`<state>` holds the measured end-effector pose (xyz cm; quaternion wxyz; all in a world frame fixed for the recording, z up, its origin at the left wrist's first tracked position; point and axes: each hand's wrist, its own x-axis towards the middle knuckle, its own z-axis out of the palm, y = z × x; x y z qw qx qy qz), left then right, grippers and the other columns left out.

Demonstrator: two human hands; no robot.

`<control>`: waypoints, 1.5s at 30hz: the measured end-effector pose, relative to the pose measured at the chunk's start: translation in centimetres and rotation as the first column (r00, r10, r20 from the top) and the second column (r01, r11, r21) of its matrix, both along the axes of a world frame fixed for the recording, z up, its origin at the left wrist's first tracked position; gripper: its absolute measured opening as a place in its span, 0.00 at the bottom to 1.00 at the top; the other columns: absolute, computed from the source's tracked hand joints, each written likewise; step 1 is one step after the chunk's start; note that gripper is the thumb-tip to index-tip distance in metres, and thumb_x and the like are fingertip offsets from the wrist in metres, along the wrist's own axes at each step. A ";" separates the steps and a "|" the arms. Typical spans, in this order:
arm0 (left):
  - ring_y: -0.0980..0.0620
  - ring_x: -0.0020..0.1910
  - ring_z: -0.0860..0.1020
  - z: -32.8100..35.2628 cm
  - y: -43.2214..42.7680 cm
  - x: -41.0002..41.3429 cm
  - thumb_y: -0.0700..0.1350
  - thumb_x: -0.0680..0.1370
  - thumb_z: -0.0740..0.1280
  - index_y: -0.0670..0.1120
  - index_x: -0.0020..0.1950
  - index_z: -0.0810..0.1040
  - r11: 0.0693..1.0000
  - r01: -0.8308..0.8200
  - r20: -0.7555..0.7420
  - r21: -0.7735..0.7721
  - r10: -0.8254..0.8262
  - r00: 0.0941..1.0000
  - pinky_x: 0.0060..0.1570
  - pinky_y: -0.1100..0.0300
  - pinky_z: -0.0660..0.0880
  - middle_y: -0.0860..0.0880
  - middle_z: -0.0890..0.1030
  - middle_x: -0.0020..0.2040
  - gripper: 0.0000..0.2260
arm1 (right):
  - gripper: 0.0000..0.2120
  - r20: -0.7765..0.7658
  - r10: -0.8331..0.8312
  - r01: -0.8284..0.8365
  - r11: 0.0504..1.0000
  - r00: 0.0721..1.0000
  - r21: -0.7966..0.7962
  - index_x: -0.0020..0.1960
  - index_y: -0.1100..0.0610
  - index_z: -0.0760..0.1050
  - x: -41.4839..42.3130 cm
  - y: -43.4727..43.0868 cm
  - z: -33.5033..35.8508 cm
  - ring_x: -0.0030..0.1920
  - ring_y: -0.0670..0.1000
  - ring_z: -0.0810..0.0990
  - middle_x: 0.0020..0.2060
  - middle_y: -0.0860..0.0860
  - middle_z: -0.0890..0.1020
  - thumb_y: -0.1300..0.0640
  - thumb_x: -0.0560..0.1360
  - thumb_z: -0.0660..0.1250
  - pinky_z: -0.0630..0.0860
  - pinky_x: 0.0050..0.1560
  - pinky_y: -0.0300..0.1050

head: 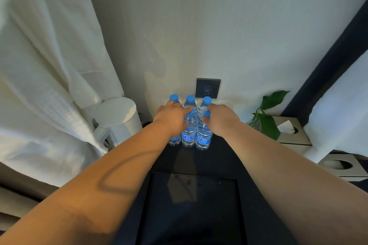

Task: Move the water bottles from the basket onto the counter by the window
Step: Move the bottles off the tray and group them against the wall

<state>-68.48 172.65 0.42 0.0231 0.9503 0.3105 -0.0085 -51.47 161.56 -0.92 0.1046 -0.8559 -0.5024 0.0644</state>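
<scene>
White bathrobe (pixel 45 69) hanging at left, filling that whole side of the view. Pale wall (pixel 219 26) straight ahead, dark window frame (pixel 326 61) slanting down at right. Dark counter (pixel 225 157) running forward to the wall, with a dark framed panel (pixel 191 211) lying flat on its near part. White electric kettle (pixel 117 119) upright at the counter's left end, just beside the robe. Green leafy plant (pixel 266 117) at right, next to a beige tissue box (pixel 292 133); a second beige box (pixel 342 165) nearer, at the far right edge.

Five clear water bottles (pixel 189 135), blue caps and blue labels, standing upright in a tight cluster on the counter against the wall, below a dark wall socket (pixel 208 88).

Left hand (pixel 171 118) wrapped around the left-side bottles, fingers curled over their shoulders, thumb beneath; which bottles are gripped, impossible to tell. Right hand (pixel 221 118) on the front right bottle, fingertips pinching its neck just under the cap.
</scene>
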 end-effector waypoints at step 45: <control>0.46 0.63 0.74 1.3 0.3 1.6 0.51 0.83 0.63 0.55 0.67 0.78 0.994 0.027 -0.058 0.105 -0.021 0.998 0.61 0.50 0.67 0.50 0.79 0.63 0.13 | 0.20 0.022 0.020 -0.019 0.999 1.000 -0.029 0.72 0.54 0.67 -0.2 -0.3 -0.2 0.46 0.54 0.75 0.49 0.53 0.78 0.50 0.83 0.63 0.73 0.42 0.50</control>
